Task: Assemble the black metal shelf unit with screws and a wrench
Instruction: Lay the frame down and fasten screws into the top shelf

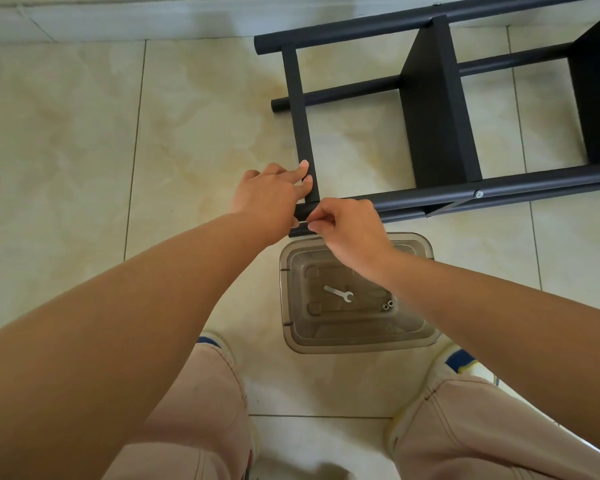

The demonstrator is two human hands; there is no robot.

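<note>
The black metal shelf unit [437, 112] lies on its side on the tiled floor, upper right. My left hand [269, 199] grips the near end of its flat cross bar [300, 109] where that bar meets the front tube [499, 194]. My right hand [347, 226] pinches a small silver screw [303, 223] against the tube's left end. A silver wrench [339, 293] lies in the clear plastic container [361, 344] just below my hands, with two small nuts [387, 304] beside it. One fitted screw head [479, 193] shows further along the tube.
My knees in pale trousers and my shoes flank the container at the bottom. A pale wall base runs along the top edge. Beige floor tiles spread to the left of the shelf.
</note>
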